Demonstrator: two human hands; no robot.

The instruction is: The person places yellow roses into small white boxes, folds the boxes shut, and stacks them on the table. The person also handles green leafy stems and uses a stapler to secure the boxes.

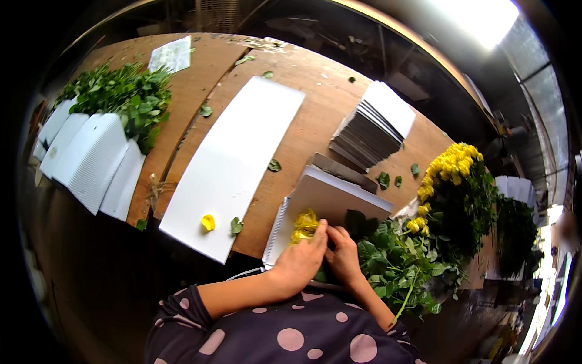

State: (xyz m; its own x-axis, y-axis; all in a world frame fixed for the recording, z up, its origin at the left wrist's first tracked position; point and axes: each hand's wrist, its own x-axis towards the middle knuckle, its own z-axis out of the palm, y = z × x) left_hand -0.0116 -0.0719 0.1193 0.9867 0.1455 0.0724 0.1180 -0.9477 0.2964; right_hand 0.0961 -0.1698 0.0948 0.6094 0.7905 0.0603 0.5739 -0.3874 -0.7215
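Note:
Several yellow roses (pixel 305 224) lie against an upright board (pixel 336 195) with a ribbed cardboard strip (pixel 278 230) along its left side. My left hand (pixel 300 259) is closed around the near side of these blooms, fingers pointing away from me. Right beside it, my right hand (pixel 344 255) has its fingers curled inward, almost meeting the left fingertips. Whatever lies between the right fingers is hidden. Leafy green rose stems (pixel 400 264) spread out to the right of my right hand, one of them reaching down over the forearm.
A long white sheet (pixel 241 159) bears a yellow petal (pixel 208 223) and a leaf. Stacked cardboard sheets (pixel 370 132) stand behind the board. More yellow roses (pixel 450 168) are heaped at right. White-wrapped bunches (pixel 91 150) with green foliage (pixel 122 95) lie at left on the wooden table (pixel 313 123).

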